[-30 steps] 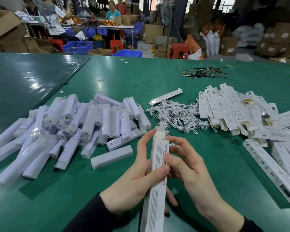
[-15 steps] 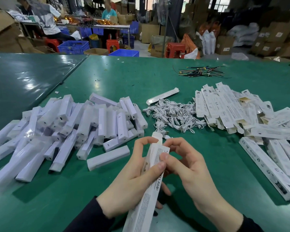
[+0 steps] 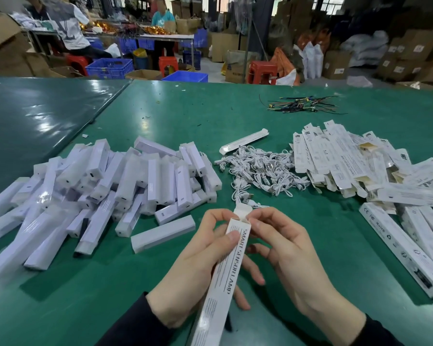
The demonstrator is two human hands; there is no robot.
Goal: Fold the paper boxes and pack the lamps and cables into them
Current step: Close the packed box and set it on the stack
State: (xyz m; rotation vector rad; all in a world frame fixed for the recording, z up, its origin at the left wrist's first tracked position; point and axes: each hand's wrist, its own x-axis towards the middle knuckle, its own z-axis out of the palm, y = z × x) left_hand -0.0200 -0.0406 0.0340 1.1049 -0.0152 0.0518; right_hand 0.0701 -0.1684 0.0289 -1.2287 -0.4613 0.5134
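Tilted further since the earlier frame, your paper box runs lengthwise from bottom edge up-right, open flap toward the cable pile. Your left hand grips it above the table; right hand fingertips pinch the flap.

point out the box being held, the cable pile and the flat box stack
held box [image 3: 231,255], head view, on its printed face
cable pile [image 3: 258,171], head view, pile's middle
flat box stack [image 3: 340,158], head view, on a top carton
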